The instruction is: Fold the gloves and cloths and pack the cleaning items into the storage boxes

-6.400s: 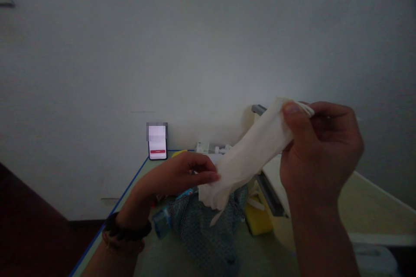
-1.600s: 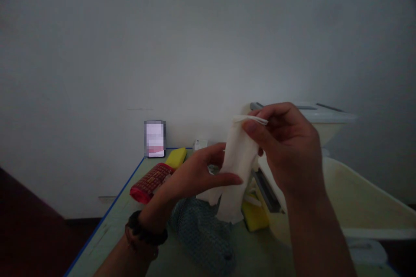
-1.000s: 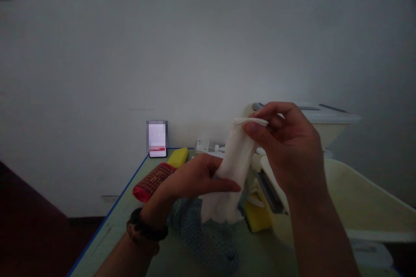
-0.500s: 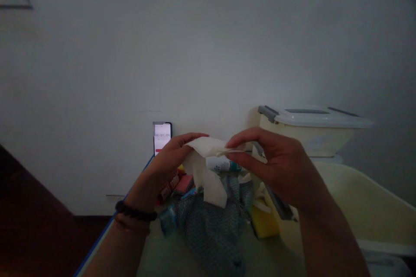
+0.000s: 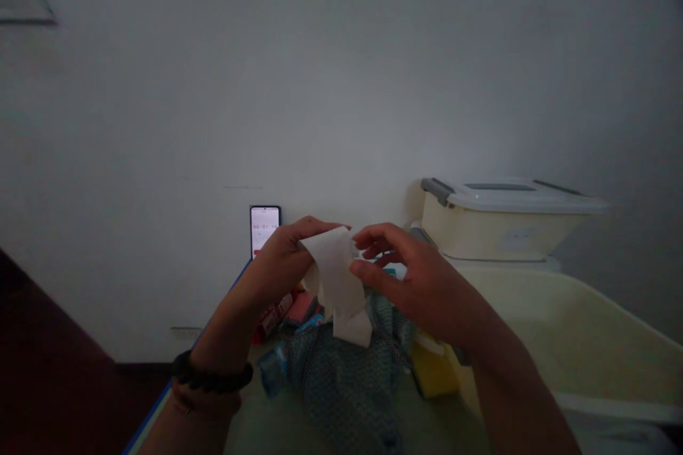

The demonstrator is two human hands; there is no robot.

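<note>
White tissue paper (image 5: 337, 266) is held up above the table, with a loose strip dangling from it. My left hand (image 5: 285, 252) is closed around its left side, the fingers partly hidden behind it. At the right edge my right hand (image 5: 403, 266) has its thumb and curled fingertips against the paper. Below lies a blue-grey knitted cloth (image 5: 344, 384). Beside it are a blue transparent plastic piece (image 5: 272, 370), a red tube-like item (image 5: 272, 316), a pink sponge-like piece (image 5: 302, 307) and a yellow sponge (image 5: 435, 370).
A phone (image 5: 265, 231) showing a running timer leans on the wall at the back. To the right stand a lidded cream box (image 5: 506, 227) and an open cream bin (image 5: 576, 327). The table's blue edge (image 5: 154, 405) runs along the left.
My right hand has moved left, from pinching the drawn-out paper end to the paper's right edge. The paper is now gathered closer, its strip hanging down in front.
</note>
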